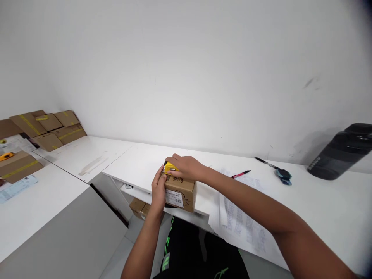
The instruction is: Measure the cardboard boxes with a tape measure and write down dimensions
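A small brown cardboard box [188, 193] with a white label [174, 198] on its front face sits at the front edge of the white table. On top of it is a yellow tape measure [169, 166], gripped in my right hand [188, 166], which covers part of the box top. My left hand [158, 190] is closed against the left side of the box, its fingertips up by the tape measure's front. Whether those fingertips also pinch the tape's end I cannot tell.
Handwritten sheets [244, 217], a red pen [241, 174] and a black pen [264, 162] lie to the right. A dark bottle [340, 153] stands by the wall. At left are several flattened cardboard boxes [49, 122] and an orange cutter [6, 156]. Another box [138, 207] sits below the table.
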A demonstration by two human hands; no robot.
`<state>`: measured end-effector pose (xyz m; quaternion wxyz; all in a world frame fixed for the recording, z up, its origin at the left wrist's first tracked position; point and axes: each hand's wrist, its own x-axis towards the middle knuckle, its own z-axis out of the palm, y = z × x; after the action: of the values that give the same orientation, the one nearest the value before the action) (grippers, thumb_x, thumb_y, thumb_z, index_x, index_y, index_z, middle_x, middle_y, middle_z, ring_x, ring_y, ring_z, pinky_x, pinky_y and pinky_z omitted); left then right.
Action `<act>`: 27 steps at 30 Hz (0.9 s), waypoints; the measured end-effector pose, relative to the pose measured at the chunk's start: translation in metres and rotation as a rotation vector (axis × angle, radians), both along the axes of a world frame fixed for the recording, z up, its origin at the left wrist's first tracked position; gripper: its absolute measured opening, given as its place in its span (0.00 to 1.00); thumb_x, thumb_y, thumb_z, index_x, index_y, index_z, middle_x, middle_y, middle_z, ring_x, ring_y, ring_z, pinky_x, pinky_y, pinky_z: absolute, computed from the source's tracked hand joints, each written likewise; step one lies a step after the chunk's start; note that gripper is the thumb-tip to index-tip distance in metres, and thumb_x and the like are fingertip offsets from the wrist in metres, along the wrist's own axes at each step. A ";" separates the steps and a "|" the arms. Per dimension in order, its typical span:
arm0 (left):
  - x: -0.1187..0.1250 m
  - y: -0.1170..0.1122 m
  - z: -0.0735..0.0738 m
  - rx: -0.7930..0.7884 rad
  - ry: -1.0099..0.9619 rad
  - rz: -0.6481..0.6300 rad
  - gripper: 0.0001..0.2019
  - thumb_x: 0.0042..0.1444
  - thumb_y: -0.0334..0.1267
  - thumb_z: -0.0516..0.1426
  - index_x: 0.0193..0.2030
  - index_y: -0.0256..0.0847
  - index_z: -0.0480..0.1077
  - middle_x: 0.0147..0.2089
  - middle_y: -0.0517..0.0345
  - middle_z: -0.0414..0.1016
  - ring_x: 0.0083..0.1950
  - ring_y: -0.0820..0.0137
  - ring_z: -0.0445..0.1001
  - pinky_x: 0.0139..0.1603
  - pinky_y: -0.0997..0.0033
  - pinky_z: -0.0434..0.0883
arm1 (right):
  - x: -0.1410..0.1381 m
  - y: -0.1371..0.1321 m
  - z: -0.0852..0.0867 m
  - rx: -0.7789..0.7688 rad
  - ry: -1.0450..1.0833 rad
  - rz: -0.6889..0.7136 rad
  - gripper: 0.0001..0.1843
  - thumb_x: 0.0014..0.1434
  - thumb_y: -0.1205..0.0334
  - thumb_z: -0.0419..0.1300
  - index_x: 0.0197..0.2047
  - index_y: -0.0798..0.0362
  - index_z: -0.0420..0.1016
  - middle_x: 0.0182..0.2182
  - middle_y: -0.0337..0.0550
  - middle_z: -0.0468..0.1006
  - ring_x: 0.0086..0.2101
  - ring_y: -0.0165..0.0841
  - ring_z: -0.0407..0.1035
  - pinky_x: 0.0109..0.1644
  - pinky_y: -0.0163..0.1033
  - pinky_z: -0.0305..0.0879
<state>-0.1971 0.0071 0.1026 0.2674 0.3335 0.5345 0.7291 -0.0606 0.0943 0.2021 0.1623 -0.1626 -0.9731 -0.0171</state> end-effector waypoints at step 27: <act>-0.038 0.024 -0.010 0.097 -0.491 -0.119 0.22 0.48 0.38 0.61 0.52 0.42 0.72 0.40 0.56 0.80 0.36 0.67 0.77 0.38 0.69 0.72 | 0.107 -0.010 -0.100 -1.235 1.271 -0.388 0.32 0.48 0.44 0.69 0.51 0.50 0.68 0.44 0.43 0.75 0.40 0.37 0.73 0.34 0.39 0.74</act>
<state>-0.2346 0.0315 0.0930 0.4155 0.1897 0.3973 0.7960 0.0464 0.0845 0.1022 0.5470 -0.3606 -0.4914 0.5738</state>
